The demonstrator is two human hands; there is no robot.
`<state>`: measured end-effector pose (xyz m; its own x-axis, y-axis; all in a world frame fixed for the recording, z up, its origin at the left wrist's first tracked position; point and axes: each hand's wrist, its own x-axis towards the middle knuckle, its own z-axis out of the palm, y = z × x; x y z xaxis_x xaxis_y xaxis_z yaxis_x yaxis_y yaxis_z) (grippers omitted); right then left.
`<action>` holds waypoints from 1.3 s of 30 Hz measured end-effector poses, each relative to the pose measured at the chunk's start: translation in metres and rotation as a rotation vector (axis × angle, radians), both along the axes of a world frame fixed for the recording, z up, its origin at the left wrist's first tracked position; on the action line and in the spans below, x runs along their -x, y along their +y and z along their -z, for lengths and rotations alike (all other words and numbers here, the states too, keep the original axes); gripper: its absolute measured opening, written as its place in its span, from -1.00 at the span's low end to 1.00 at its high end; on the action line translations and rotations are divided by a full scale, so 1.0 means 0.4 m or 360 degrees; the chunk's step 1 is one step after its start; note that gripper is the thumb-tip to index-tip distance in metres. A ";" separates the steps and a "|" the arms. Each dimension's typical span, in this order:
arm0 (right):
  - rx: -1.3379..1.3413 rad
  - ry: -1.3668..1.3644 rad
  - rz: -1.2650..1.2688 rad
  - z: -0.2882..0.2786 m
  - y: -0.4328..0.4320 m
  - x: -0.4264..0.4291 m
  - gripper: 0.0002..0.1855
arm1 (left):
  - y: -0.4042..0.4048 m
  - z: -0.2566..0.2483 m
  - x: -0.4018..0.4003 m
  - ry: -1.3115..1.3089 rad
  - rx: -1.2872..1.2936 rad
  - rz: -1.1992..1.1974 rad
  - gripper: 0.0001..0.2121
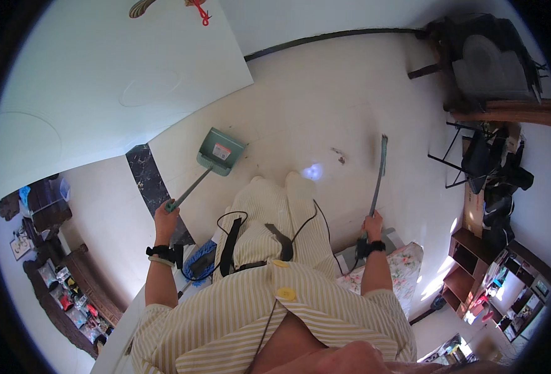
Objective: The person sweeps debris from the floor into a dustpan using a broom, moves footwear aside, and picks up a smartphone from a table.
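My left hand (pixel 167 221) is closed around the handle end of a green plastic dustpan (pixel 221 152), whose pan rests on the pale floor ahead and to the left, a label inside it. My right hand (pixel 372 225) grips the handle of a broom (pixel 384 156), its narrow head seen edge-on to the right. Between the two tools, a small pile of debris (pixel 341 158) lies on the floor, nearer the broom. A few specks are scattered beside the dustpan. Both wrists wear black straps.
A white door (pixel 116 70) stands at the upper left, above a dark marble threshold strip (pixel 151 180). A blue mop head (pixel 200 262) lies by my left side. On the right are a black folding chair (pixel 474 161), a wooden shelf unit (pixel 462 276) and a floral cloth (pixel 404 276).
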<state>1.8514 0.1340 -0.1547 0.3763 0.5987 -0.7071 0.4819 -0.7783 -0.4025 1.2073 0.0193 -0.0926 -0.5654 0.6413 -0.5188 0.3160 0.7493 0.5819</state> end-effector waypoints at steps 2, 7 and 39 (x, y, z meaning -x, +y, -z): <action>-0.0024 0.0287 0.0433 0.122 -0.020 -0.073 -0.68 | 0.057 -0.097 -0.024 -0.0001 0.0084 0.0044 -0.70; -0.0143 0.0390 -0.0359 0.298 -0.090 -0.004 -0.70 | -0.005 -0.043 -0.020 0.0168 0.0101 0.0208 -0.71; -0.0273 0.0045 -0.1025 0.224 0.172 0.478 -0.78 | 0.108 -0.141 0.012 0.0029 0.0076 0.0266 -0.74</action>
<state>1.6601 0.2029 -0.2443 -0.1117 0.8026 -0.5860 0.8164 -0.2621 -0.5146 1.2023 0.0625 -0.0361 -0.4626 0.7020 -0.5415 0.4487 0.7122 0.5399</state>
